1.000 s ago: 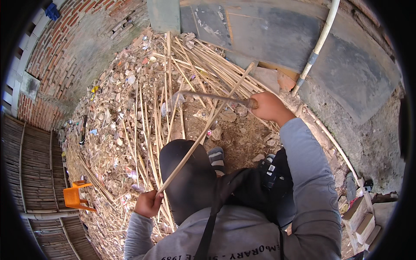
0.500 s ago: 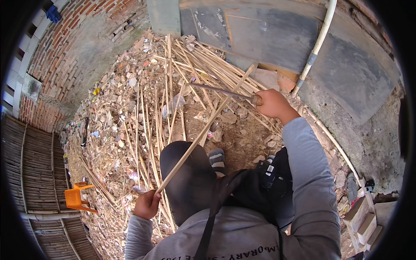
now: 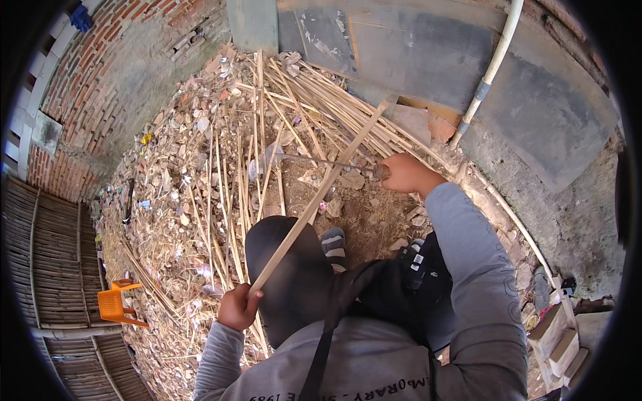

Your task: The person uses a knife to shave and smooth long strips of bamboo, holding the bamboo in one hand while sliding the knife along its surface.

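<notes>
My left hand (image 3: 238, 308) grips the near end of a long bamboo strip (image 3: 321, 194) that slants up and to the right toward the grey wall. My right hand (image 3: 408, 174) holds the wooden handle of a long knife (image 3: 321, 161). Its thin dark blade points left and crosses the strip near the strip's middle. A pile of split bamboo strips (image 3: 281, 107) lies on the ground beyond the blade. My dark trouser knee (image 3: 287, 274) and a sandalled foot (image 3: 333, 240) are under the strip.
Rubble and litter (image 3: 174, 174) cover the ground to the left, up to a brick wall (image 3: 100, 73). An orange plastic stool (image 3: 115, 304) stands by a bamboo fence (image 3: 47, 267). A white pipe (image 3: 491, 67) runs down the grey wall. Bricks (image 3: 558, 334) are stacked at lower right.
My right hand has lowered the knife a little and drawn it back toward me, so the blade now lies lower across the strip. My left hand has barely moved on the strip's end.
</notes>
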A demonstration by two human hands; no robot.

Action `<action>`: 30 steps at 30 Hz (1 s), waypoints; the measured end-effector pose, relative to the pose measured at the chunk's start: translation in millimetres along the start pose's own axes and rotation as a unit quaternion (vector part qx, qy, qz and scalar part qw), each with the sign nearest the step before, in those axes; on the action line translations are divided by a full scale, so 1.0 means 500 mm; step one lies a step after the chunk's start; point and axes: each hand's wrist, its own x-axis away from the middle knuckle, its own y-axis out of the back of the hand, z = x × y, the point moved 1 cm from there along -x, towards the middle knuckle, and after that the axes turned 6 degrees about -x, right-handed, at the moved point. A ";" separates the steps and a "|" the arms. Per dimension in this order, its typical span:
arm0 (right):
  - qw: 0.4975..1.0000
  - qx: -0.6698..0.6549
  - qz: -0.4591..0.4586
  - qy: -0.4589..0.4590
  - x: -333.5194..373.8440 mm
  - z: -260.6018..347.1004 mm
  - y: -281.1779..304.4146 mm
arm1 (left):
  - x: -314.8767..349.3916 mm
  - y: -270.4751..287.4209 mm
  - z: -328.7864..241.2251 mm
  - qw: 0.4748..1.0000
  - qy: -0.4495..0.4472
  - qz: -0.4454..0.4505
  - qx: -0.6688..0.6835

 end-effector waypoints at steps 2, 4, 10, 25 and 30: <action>0.999 0.008 -0.048 0.022 0.007 -0.009 -0.015 | -0.007 0.015 -0.013 1.000 -0.010 0.000 0.001; 0.996 0.007 -0.080 0.047 0.012 0.039 -0.025 | 0.003 0.015 -0.008 1.000 -0.017 0.001 -0.009; 1.000 0.006 -0.028 0.009 0.003 0.042 -0.007 | 0.008 -0.010 0.014 0.988 -0.051 -0.072 -0.129; 0.998 0.018 -0.061 0.003 0.025 -0.003 0.039 | -0.008 -0.030 0.035 0.991 -0.054 -0.090 -0.088; 0.988 0.022 -0.155 0.005 0.019 0.015 0.024 | -0.005 -0.002 0.015 0.998 -0.028 -0.040 -0.046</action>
